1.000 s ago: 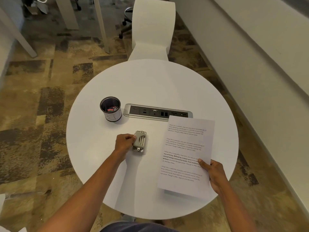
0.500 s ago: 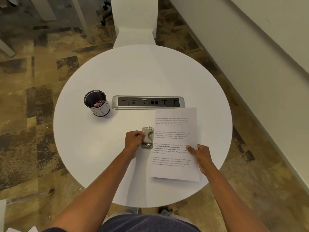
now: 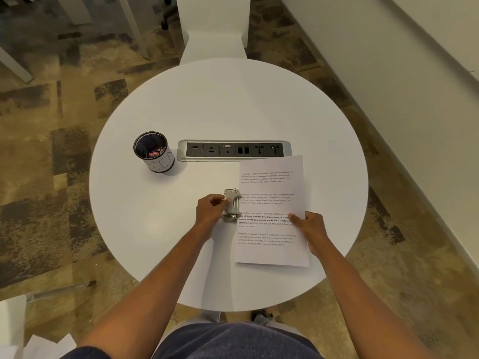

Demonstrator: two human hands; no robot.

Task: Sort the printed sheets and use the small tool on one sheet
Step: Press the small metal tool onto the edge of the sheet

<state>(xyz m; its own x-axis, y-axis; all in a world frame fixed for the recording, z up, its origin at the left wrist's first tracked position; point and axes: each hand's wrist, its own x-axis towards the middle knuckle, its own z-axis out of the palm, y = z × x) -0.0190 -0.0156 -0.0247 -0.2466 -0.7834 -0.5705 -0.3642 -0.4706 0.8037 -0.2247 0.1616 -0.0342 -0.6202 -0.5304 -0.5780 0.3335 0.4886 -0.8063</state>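
Note:
A printed sheet [image 3: 272,211] with several blocks of text lies on the round white table [image 3: 228,112], right of centre. My right hand [image 3: 307,226] grips the sheet at its right edge, thumb on top. A small grey metal hole punch [image 3: 231,204] sits against the sheet's left edge. My left hand [image 3: 209,208] holds the punch from its left side, fingers curled on it.
A black mesh cup [image 3: 153,152] with small items inside stands at the table's left. A power and data socket strip [image 3: 234,150] is set in the table's middle, just beyond the sheet. A white chair [image 3: 213,27] stands across the table. Loose papers [image 3: 39,343] lie on the floor at lower left.
My left hand has slid the punch rightward to meet the sheet's left edge. My right hand has drawn the sheet a little left, toward the punch.

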